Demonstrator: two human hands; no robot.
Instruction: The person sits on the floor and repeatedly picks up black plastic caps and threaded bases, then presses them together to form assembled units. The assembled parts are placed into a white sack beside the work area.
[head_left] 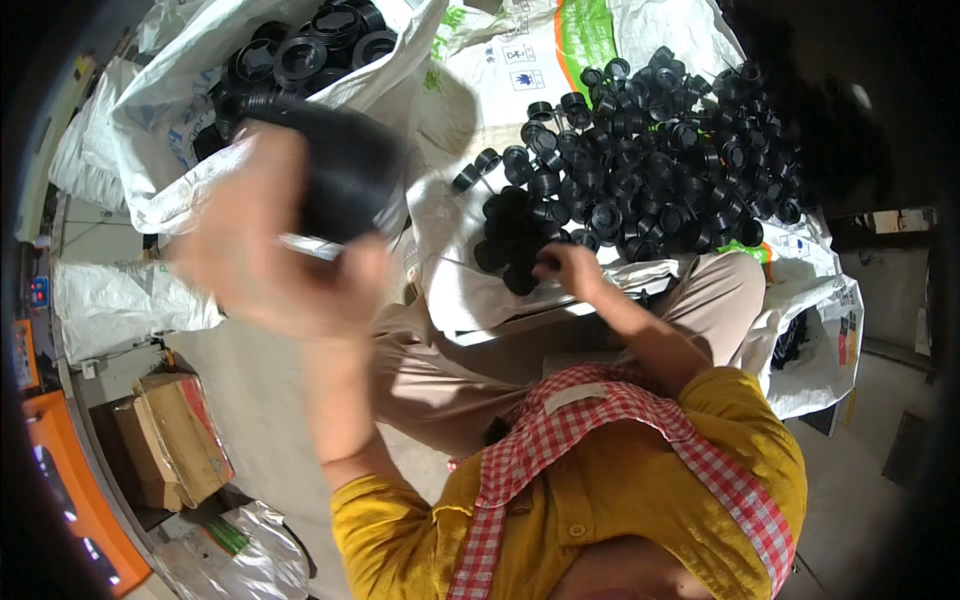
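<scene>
Raised close to the camera, my left hand (290,240) is smeared by motion, with its thumb and fingers around a black round plastic cap (350,170). Behind it stands a white woven sack (150,190) that holds several black ring-shaped caps (300,58). At the near left edge of a big pile of small black plastic caps (650,150), my right hand (575,272) has its fingers closed at a dark piece. Shadow and the fingers hide most of that piece. The pile lies on a white woven sheet (460,215) in front of my crossed legs.
A worn cardboard box (180,440) sits on the floor at left, near an orange machine (85,490). Below the box lies a clear plastic bag (250,550). Another white sack (820,340) with dark pieces inside is at my right knee.
</scene>
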